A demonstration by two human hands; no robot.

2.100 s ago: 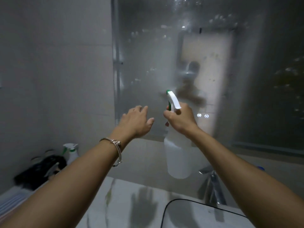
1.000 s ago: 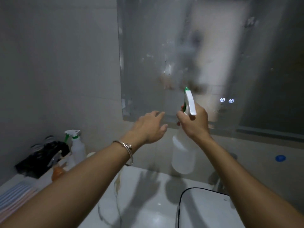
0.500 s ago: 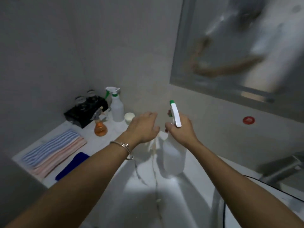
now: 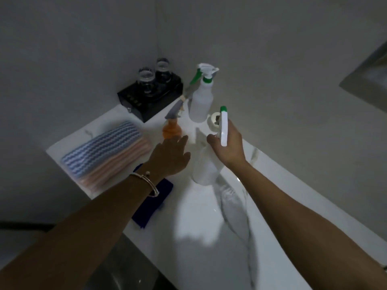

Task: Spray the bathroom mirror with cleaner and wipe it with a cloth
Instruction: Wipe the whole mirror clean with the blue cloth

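My right hand (image 4: 229, 146) grips the neck of a white spray bottle (image 4: 206, 170) with a green-tipped trigger head; the bottle's base is at or just above the white marble counter (image 4: 201, 222). My left hand (image 4: 170, 156), wearing a bracelet, hovers open just left of the bottle, holding nothing. Under my left wrist lies a dark blue cloth (image 4: 154, 204). Striped blue and pink cloths (image 4: 109, 151) are stacked at the counter's left end. Only a corner of the mirror (image 4: 370, 78) shows at the right edge.
A second white spray bottle (image 4: 202, 97), a small orange spray bottle (image 4: 171, 128) and a small white jar (image 4: 213, 120) stand at the back. A black tray (image 4: 150, 99) with two glasses sits in the corner. The counter's front edge drops off at lower left.
My view has swung down and left from the mirror to the counter. My right hand has lowered the spray bottle towards the counter, and my left hand has come down over the blue cloth.
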